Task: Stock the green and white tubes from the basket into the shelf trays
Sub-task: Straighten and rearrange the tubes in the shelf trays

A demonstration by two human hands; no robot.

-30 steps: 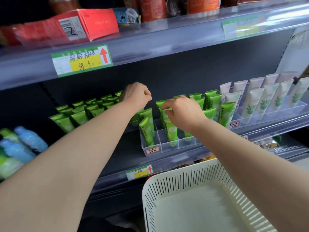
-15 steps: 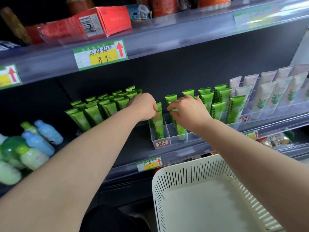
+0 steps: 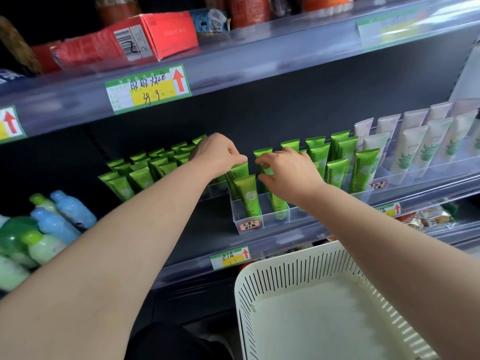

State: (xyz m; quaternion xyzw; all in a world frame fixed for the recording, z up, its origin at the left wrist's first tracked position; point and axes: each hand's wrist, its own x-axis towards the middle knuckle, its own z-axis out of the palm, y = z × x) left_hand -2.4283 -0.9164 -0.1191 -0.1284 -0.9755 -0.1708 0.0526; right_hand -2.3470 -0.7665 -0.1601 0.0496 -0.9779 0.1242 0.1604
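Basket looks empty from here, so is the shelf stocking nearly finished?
Nearly. The visible part of the basket holds no tubes, and green tubes and white tubes already stand in the trays. The left hand and right hand pinch green tubes in the front clear tray, seating them. Little seems left.

1. Left hand [image 3: 218, 154]: came down from above the rows onto the tray's [image 3: 296, 216] left column; fingertips now pinching a tube [image 3: 240, 170] top.
2. Right hand [image 3: 291, 175]: thumb now splayed out below the fingers.
3. View swung left; more bottles [image 3: 52, 224] in frame.
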